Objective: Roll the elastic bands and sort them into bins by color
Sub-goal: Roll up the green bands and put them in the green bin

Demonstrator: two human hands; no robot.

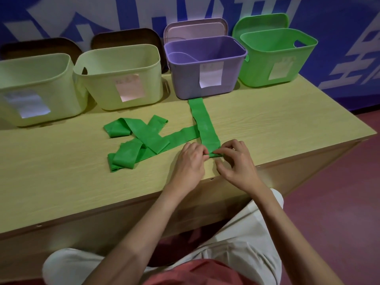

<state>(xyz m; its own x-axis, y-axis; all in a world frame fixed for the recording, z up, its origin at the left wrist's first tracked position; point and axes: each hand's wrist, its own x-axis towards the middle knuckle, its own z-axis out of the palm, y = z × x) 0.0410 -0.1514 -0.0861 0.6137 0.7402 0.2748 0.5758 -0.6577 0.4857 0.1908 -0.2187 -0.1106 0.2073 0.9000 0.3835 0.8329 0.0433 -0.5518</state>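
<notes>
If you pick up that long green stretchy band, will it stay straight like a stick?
Probably not. The long green elastic band lies flat, folded and crossed over itself on the wooden table, so it likely droops. It looks thin, so probably light. The left hand and right hand curl its end easily.

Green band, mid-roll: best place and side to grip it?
Grip the rolled end of the green band, from the near table edge, one hand at each side of the roll, as the left hand and right hand pinch it. The free strip lies flat, running away toward the purple bin.
</notes>
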